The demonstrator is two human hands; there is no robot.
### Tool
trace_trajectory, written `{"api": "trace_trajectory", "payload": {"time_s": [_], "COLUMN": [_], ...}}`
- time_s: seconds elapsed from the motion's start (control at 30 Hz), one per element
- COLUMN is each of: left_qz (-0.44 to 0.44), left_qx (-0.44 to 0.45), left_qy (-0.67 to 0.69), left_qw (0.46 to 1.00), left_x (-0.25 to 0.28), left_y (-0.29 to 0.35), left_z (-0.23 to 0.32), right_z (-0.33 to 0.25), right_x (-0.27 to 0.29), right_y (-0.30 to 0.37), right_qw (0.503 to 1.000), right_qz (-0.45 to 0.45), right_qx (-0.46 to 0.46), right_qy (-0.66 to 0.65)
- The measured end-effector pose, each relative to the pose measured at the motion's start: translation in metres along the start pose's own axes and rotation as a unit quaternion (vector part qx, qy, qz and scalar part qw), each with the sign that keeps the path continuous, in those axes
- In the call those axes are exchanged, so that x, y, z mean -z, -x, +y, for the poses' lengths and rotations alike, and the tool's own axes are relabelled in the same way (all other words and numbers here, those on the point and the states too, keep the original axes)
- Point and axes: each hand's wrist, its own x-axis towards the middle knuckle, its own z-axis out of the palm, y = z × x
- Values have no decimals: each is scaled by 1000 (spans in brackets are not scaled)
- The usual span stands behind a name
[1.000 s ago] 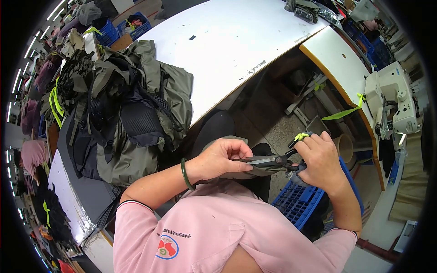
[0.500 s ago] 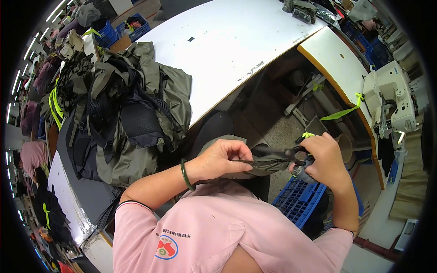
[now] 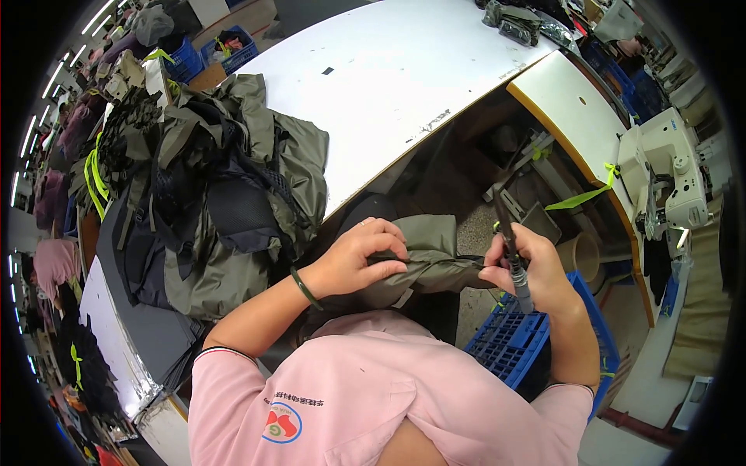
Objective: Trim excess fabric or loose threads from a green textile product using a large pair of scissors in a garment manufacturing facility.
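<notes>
A piece of olive-green fabric (image 3: 431, 235) stretches between my two hands above my lap. My left hand (image 3: 359, 260) is closed on its left part, thumb and fingers pinching a fold. My right hand (image 3: 538, 264) grips a pair of dark scissors (image 3: 507, 224) with grey wrapping on the handle. The scissors' blades point up and away from the fabric. The thumb and a fingertip of that same hand touch the fabric's right end. Part of the scissors' handle is hidden in the palm.
Olive and black backpack pieces (image 3: 241, 194) are heaped at the left. Beyond stands a white table (image 3: 373, 85). A blue plastic crate (image 3: 509, 342) sits low at the right, under my right forearm. A white sewing machine (image 3: 672, 171) stands on its own table further right.
The scissors have turned from pointing left along the fabric to pointing upward. My right hand now pinches the fabric's end, and my left hand has shifted slightly left. More of the fabric is spread out.
</notes>
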Motion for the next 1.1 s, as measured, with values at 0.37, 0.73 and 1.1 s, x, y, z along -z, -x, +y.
{"api": "trace_trajectory", "payload": {"time_s": [0.37, 0.73, 1.1], "left_qz": [86, -3, -112], "left_qx": [-181, -123, 351], "left_qy": [-186, -9, 547], "left_qw": [962, 992, 752], "left_x": [8, -1, -20], "left_y": [4, 9, 10], "left_z": [13, 34, 18], "right_z": [14, 13, 17], "right_x": [4, 7, 13], "right_y": [17, 28, 21], "right_qw": [996, 973, 936], "right_qz": [8, -7, 6], "right_qx": [29, 141, 153], "right_qy": [83, 182, 316]}}
